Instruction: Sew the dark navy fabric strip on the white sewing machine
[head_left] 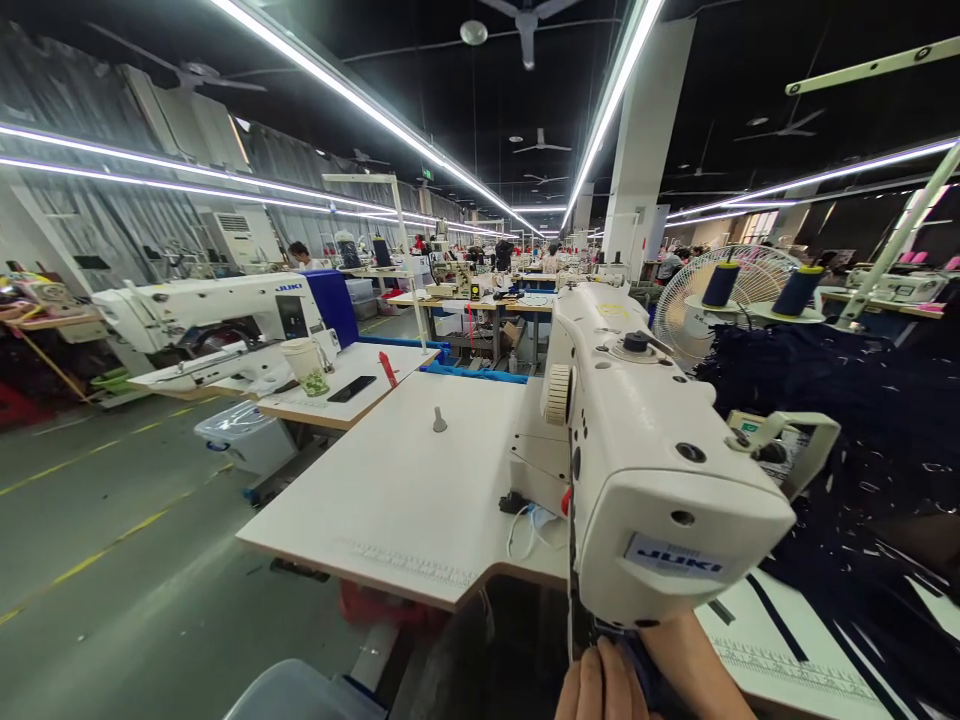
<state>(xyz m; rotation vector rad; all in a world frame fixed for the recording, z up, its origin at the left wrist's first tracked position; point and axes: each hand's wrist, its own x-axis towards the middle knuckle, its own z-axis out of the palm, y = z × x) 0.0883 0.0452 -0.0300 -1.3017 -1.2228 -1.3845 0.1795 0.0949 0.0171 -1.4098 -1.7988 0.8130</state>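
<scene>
Both hands [645, 675] pinch dark cloth [637, 668] right under the sewing machine [645, 470] head (left hand nearer us); the cloth runs away to the right.

"JUKI" stands in blue on the near sewing machine's [660, 470] front label and on the second sewing machine [225, 310] at left.
</scene>
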